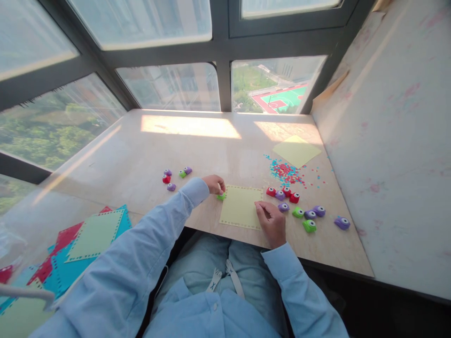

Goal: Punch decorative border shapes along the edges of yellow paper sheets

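A pale yellow paper square (pixel 240 206) with punched edges lies on the table in front of me. My left hand (pixel 214 183) is closed over a small green punch (pixel 221 196) at the sheet's upper left corner. My right hand (pixel 270 221) rests on the sheet's right edge, fingers curled and pinching the paper. A cluster of small red, purple and green punches (pixel 289 195) with googly eyes sits just right of that hand.
Several more punches (pixel 175 176) lie left of the sheet. Confetti scraps (pixel 286 172) and another yellow sheet (pixel 296 150) lie at the back right. A stack of punched coloured sheets (pixel 84 241) sits at the left. A wall (pixel 394 141) bounds the right; windows are behind.
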Available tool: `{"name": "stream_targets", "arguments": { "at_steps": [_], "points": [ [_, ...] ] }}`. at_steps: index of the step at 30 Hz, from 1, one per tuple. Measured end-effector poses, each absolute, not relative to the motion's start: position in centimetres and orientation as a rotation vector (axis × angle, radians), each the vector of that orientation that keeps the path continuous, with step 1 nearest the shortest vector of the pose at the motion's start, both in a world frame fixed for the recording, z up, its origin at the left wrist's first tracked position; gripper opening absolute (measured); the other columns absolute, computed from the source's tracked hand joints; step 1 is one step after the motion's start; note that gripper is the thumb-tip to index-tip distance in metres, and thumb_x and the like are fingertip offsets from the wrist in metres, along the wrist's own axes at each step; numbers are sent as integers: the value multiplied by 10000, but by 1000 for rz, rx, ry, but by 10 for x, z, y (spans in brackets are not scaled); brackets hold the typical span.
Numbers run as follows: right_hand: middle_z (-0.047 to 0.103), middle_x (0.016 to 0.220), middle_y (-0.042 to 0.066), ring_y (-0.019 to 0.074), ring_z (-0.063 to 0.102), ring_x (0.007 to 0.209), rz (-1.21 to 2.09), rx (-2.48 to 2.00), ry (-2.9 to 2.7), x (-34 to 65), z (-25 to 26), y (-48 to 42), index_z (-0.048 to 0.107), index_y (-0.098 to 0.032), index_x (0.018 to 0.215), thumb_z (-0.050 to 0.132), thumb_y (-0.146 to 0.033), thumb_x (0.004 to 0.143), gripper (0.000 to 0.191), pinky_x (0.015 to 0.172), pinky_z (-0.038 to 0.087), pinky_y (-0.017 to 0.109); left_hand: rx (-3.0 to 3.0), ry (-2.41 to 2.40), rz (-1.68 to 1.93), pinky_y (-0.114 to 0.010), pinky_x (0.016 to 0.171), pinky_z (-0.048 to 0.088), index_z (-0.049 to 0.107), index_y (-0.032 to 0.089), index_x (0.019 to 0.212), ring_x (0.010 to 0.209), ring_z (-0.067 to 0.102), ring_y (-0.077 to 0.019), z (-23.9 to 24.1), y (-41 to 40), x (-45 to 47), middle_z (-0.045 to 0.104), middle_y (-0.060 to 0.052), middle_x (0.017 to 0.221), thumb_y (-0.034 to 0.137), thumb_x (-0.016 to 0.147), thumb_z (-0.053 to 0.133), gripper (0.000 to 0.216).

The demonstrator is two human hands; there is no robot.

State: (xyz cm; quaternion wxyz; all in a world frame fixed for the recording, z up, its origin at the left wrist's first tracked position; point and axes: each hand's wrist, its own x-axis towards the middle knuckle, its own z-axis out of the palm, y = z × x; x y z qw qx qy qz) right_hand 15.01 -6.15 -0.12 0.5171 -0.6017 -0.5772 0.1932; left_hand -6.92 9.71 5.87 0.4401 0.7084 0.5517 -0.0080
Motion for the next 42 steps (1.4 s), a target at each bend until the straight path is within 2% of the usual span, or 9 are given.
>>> {"name": "stream_targets", "arguments": {
  "at_steps": [5,8,13,17,20,27,32,38,42],
  "points": [
    [757,894,84,233,699,842,456,-1452,-1398,150,-1,-61,729,-189,870,573,-327,900,210,809,544,394,1779,1366,57,-253,545,401,715,198,639,502,519,-134,67,92,-84,589,14,521,236,589,730,65],
    [758,891,86,229,699,838,489,-1451,-1360,150,-1,-62,732,-183,865,580,-340,896,221,808,546,388,1837,1374,124,-265,597,435,741,185,771,576,558,-148,69,82,-90,628,-4,633,300,635,736,179],
    [755,905,93,231,695,853,550,-1462,-1264,151,-2,-63,737,-173,870,594,-369,886,243,810,545,381,2073,1366,169,-304,768,482,744,191,917,809,615,-201,62,60,-91,677,-43,909,182,565,791,355],
    [754,925,92,235,693,868,574,-1459,-1202,152,-5,-64,741,-172,881,608,-379,880,246,820,545,384,2171,1372,200,-335,818,491,732,188,931,843,633,-212,55,48,-90,692,-59,921,120,686,693,257],
    [753,934,89,236,691,866,549,-1448,-1189,153,-7,-65,740,-177,878,609,-378,881,240,828,542,393,2180,1402,266,-363,846,495,708,180,930,877,642,-221,55,44,-92,699,-69,924,156,745,667,191],
    [743,899,65,223,682,834,441,-1435,-1214,149,3,-74,738,-188,876,593,-356,897,222,842,538,395,1580,1511,950,-305,694,547,606,172,842,746,691,-184,60,20,-103,706,-46,835,343,748,705,218],
    [733,965,77,225,685,895,605,-1416,-1231,129,15,-91,731,-192,949,589,-369,909,230,855,544,390,1341,1446,1058,-279,627,545,586,165,836,693,689,-170,55,-11,-83,694,-46,823,405,712,752,317],
    [725,1120,96,248,686,1015,959,-1411,-1145,106,35,-104,705,-201,1112,601,-441,899,338,880,566,404,1557,1376,1073,-256,570,514,569,183,1024,690,652,-148,44,-44,-34,666,-35,902,304,728,767,376],
    [747,1072,99,253,708,963,989,-1448,-951,106,40,-107,714,-185,1077,689,-472,821,385,882,577,412,1882,1313,1068,-272,623,513,569,192,948,746,618,-160,36,-56,-16,624,-37,900,181,773,694,215]
  ]
}}
